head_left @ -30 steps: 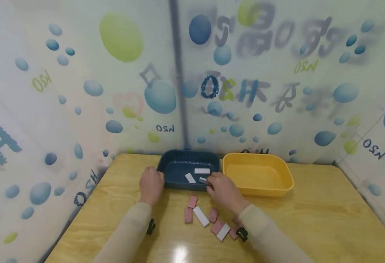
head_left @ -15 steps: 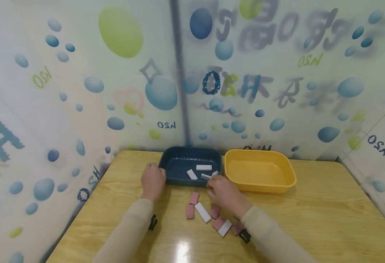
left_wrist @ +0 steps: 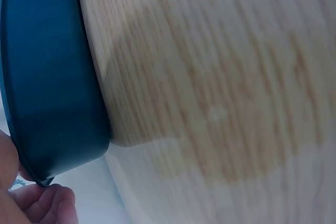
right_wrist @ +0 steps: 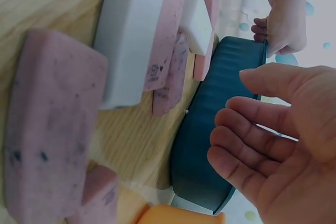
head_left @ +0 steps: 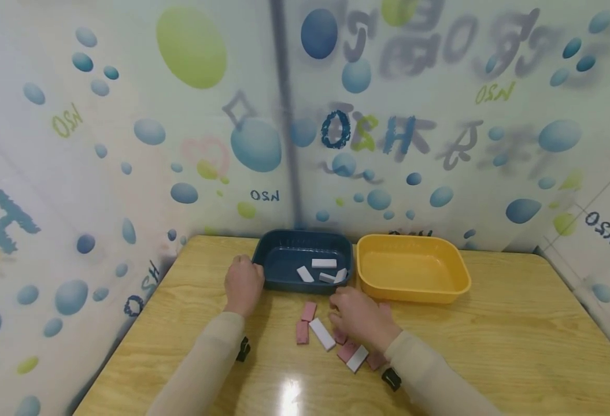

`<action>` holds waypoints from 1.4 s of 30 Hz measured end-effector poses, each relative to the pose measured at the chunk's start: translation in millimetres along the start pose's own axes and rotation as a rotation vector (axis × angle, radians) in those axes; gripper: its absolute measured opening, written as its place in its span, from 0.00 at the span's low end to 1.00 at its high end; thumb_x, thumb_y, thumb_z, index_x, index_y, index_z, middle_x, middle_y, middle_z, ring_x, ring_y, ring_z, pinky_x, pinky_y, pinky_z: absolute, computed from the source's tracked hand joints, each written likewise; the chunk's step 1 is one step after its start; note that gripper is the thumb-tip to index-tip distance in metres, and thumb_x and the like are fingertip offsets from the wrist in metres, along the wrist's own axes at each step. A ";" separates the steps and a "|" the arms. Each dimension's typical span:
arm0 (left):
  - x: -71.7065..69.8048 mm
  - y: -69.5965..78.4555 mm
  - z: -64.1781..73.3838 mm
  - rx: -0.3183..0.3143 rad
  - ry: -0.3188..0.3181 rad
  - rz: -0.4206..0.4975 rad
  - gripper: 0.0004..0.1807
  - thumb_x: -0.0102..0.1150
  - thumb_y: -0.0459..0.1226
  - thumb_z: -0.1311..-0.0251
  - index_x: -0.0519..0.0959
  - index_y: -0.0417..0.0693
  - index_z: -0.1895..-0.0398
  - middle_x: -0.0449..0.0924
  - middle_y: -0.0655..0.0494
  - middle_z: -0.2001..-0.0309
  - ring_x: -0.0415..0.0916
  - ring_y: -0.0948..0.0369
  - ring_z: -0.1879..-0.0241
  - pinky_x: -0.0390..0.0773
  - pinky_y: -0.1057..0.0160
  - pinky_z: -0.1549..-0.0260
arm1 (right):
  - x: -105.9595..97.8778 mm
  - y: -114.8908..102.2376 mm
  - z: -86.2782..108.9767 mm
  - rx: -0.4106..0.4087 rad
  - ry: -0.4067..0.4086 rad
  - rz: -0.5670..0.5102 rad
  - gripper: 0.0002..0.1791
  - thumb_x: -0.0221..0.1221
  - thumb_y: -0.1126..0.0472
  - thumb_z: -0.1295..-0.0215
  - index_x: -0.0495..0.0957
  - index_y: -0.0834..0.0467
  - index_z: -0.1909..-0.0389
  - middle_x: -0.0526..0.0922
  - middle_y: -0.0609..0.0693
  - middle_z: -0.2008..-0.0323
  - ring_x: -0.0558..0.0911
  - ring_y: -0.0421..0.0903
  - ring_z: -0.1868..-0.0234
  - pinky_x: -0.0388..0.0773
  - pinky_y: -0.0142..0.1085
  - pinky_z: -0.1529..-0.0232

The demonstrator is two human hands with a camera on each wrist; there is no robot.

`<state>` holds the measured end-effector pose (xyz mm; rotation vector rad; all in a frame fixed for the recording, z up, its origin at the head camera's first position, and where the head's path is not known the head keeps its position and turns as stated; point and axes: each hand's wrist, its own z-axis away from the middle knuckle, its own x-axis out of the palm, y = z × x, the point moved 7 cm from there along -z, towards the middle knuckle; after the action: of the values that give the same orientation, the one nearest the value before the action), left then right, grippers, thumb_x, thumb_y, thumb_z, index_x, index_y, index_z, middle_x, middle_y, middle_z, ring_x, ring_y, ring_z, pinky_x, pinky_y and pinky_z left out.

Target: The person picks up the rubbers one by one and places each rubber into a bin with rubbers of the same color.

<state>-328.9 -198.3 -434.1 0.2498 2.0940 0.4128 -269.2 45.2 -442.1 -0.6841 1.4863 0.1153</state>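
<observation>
Blue tray (head_left: 294, 284), gripped by the rim in the left hand (head_left: 244, 284); nothing in the loose right hand (head_left: 364, 319), partly covering pink blocks (head_left: 340, 337), can't really count 'em tbh.

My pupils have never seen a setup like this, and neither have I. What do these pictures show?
There is no machine here, only a person working bare-handed. The wide picture comes from a camera worn on the head; the two close ones come from cameras on the wrists. On the wooden table stand a blue tray and a yellow tray. Four white blocks lie in the blue one; pink blocks and two more white ones lie on the table in front. The left hand grips the blue tray's rim; the right hand hovers over the loose blocks, fingers loosely curved, and holds nothing.
</observation>
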 end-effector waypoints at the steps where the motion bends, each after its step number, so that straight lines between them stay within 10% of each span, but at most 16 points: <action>1: 0.0 0.0 -0.1 0.000 0.000 0.002 0.08 0.56 0.29 0.39 0.76 0.31 0.74 0.76 0.39 0.73 0.78 0.45 0.76 0.81 0.48 0.75 | 0.3 -0.6 0.5 -0.010 0.001 0.007 0.03 0.65 0.60 0.35 0.84 0.55 0.67 0.77 0.44 0.70 0.72 0.43 0.68 0.75 0.35 0.65; 25: 0.6 -0.5 -0.1 0.001 -0.015 0.012 0.09 0.54 0.28 0.38 0.75 0.31 0.75 0.75 0.40 0.73 0.74 0.49 0.78 0.81 0.48 0.77 | 21.9 -10.3 15.0 -0.051 -0.183 -0.011 0.17 0.74 0.52 0.41 0.75 0.49 0.79 0.71 0.42 0.74 0.70 0.40 0.72 0.69 0.31 0.70; 42: 0.6 0.1 -0.3 0.023 -0.012 0.006 0.08 0.54 0.28 0.38 0.77 0.31 0.73 0.75 0.40 0.73 0.76 0.47 0.77 0.81 0.49 0.76 | 24.0 -22.5 17.0 -0.149 -0.131 0.051 0.12 0.75 0.57 0.49 0.80 0.55 0.79 0.73 0.42 0.76 0.69 0.37 0.77 0.70 0.29 0.75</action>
<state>-329.5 -198.1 -434.4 0.2711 2.0876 0.3906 -240.9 27.3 -457.8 -0.7444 1.3788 0.3069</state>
